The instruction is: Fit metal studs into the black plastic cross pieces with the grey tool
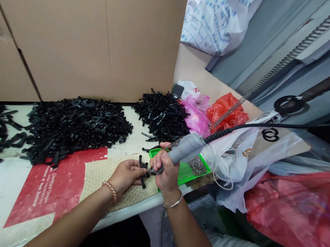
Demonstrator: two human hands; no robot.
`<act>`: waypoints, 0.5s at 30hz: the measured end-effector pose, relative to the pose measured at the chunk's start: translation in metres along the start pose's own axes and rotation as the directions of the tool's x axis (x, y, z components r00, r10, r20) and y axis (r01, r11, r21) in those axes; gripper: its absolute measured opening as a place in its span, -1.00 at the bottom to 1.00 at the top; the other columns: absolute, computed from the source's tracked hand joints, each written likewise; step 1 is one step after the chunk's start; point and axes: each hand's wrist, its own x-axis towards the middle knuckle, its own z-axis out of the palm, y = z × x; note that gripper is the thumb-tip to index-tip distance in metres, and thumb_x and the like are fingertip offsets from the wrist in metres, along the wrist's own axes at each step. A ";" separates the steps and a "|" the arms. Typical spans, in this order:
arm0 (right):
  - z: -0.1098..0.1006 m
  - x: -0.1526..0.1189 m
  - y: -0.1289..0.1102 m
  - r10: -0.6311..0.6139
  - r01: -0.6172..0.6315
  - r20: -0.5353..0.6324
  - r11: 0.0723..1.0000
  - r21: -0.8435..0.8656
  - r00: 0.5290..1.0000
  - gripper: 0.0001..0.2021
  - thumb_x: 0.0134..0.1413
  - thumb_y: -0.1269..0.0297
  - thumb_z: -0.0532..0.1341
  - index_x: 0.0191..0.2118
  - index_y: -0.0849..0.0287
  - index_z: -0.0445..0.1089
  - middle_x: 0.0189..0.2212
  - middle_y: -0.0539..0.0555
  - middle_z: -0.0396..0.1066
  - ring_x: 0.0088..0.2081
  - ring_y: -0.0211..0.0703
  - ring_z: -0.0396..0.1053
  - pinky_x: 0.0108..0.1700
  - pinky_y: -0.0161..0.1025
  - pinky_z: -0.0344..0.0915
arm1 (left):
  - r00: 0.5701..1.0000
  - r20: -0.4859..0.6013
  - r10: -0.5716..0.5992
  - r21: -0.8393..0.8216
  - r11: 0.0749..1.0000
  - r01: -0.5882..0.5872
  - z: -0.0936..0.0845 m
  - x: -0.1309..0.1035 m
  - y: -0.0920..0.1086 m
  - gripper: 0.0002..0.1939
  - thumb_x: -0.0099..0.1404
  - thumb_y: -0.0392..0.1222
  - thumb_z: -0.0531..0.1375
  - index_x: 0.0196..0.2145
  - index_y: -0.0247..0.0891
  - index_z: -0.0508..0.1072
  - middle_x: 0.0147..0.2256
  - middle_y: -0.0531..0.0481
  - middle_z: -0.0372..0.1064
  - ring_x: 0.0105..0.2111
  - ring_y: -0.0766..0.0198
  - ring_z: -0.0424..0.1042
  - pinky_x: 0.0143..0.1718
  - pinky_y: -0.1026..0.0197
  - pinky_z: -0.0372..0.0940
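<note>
Your left hand [125, 175] has its grip closed in a pinch on a black piece [143, 182] over the padded mat [96, 177]; your right hand [165, 171] wraps the grey driver [186, 147], tip at that piece. You seem midway through this one. Small metal bits [197, 165] lie in the green tray [184, 173], black parts [79, 122] in heaps on the desk [127, 113] (which are finished, I cannot tell).
</note>
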 end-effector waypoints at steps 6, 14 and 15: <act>-0.001 0.001 0.003 0.014 -0.014 -0.002 1.000 -0.010 1.000 -0.69 -0.01 0.13 0.27 -0.20 0.16 0.25 -0.70 -0.19 0.07 -0.69 -0.38 0.01 -0.55 -0.35 0.14 | 1.000 -0.003 -0.011 0.007 1.000 0.011 0.001 -0.003 0.002 -0.80 0.03 -0.37 0.32 -0.37 -0.39 0.40 -0.52 -0.04 0.46 -0.56 0.36 0.41 -0.55 0.34 0.35; -0.002 0.000 0.006 -0.009 0.009 0.059 1.000 -0.006 0.998 -0.75 0.05 0.19 0.25 -0.19 0.16 0.26 -0.68 -0.17 0.11 -0.68 -0.37 0.04 -0.57 -0.38 0.12 | 1.000 -0.006 -0.021 0.017 1.000 0.021 0.000 0.000 0.001 -0.83 0.06 -0.37 0.29 -0.36 -0.39 0.40 -0.46 -0.09 0.50 -0.56 0.37 0.42 -0.55 0.35 0.36; -0.003 -0.001 0.006 -0.018 0.019 0.081 1.000 -0.009 0.997 -0.76 0.06 0.20 0.25 -0.19 0.16 0.25 -0.68 -0.17 0.11 -0.67 -0.37 0.05 -0.57 -0.39 0.12 | 1.000 0.002 -0.021 0.012 1.000 0.021 -0.001 0.000 0.001 -0.84 0.05 -0.36 0.30 -0.37 -0.39 0.40 -0.46 -0.09 0.50 -0.56 0.36 0.42 -0.55 0.35 0.36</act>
